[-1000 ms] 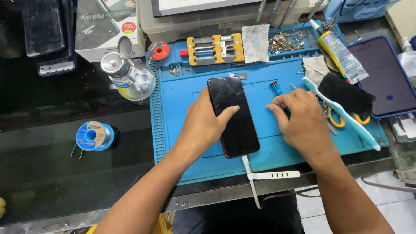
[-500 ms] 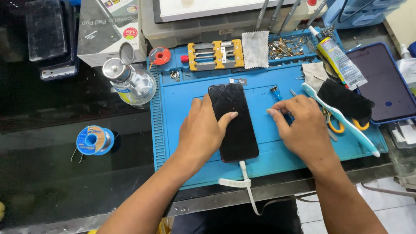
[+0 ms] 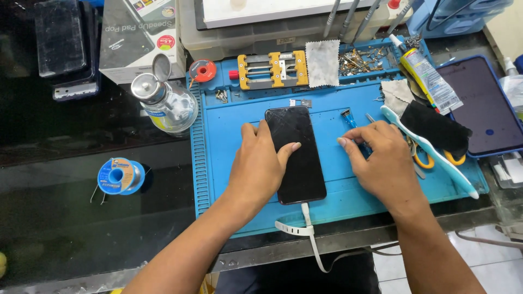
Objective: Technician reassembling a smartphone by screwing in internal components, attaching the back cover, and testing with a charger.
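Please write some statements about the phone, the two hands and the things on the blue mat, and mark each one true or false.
1. The left hand rests on the black phone. True.
2. The phone lies on the bare black table. False: it lies on the blue mat.
3. A white cable is plugged into the phone's near end. True.
4. The right hand holds the scissors. False: its fingers are at a small blue-handled tool; the scissors lie beside it.
5. The solder spool sits on the mat. False: it sits on the black table, left of the mat.
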